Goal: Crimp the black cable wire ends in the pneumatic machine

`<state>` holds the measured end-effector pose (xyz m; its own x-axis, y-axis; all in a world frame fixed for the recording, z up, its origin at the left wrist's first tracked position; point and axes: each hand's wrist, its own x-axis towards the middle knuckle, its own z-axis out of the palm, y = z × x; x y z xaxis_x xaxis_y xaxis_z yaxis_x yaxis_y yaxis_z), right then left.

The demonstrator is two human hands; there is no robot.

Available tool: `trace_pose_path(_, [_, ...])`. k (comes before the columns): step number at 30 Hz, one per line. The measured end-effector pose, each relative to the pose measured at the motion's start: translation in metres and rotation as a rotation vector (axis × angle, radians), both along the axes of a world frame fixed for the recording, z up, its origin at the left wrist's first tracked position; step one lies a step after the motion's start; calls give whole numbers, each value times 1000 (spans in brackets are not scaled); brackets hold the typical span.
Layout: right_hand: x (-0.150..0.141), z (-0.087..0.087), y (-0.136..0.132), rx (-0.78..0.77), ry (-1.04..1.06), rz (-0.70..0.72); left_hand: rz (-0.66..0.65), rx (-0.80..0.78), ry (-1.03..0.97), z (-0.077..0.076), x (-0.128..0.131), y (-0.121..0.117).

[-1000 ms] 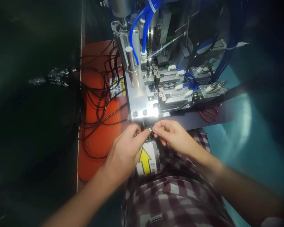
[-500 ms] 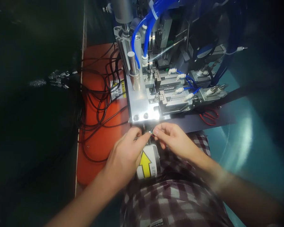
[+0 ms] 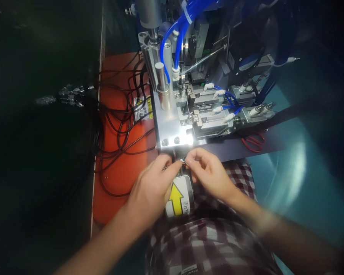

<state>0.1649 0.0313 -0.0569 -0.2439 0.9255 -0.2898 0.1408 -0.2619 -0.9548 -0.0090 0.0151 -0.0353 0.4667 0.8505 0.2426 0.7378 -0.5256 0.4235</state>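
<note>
My left hand (image 3: 150, 187) and my right hand (image 3: 208, 170) meet just below the front edge of a metal machine (image 3: 172, 126). Both pinch the same tiny part (image 3: 183, 160), a small wire end with a glinting tip, too small to name with certainty. The left thumb and forefinger hold it from the left, and the right fingertips grip it from the right. Under the hands sits a grey cylinder with a yellow arrow label (image 3: 178, 198).
Black cables (image 3: 117, 114) lie looped on an orange mat (image 3: 114, 179) at the left. A bundle of metal-tipped leads (image 3: 71, 95) lies further left. Blue air hoses (image 3: 177, 26) run over the machine. Red-handled scissors (image 3: 253, 141) rest at the right. My checked garment (image 3: 206, 236) fills the bottom.
The view has shifted slightly. Both hands stay pinched on the small part, and the right hand has curled a little closer to the left.
</note>
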Motion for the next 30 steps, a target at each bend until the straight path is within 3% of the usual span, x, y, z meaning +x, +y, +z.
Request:
trace_pose_path(9, [-3, -8, -6, 79, 16, -31, 1, 18, -1, 0, 1, -1])
trace_pose_path(16, [-3, -12, -5, 323, -123, -69, 6, 18, -5, 0, 0, -1])
trace_pose_path(30, [-4, 0, -2, -15, -99, -77, 6, 20, 45, 0, 0, -1])
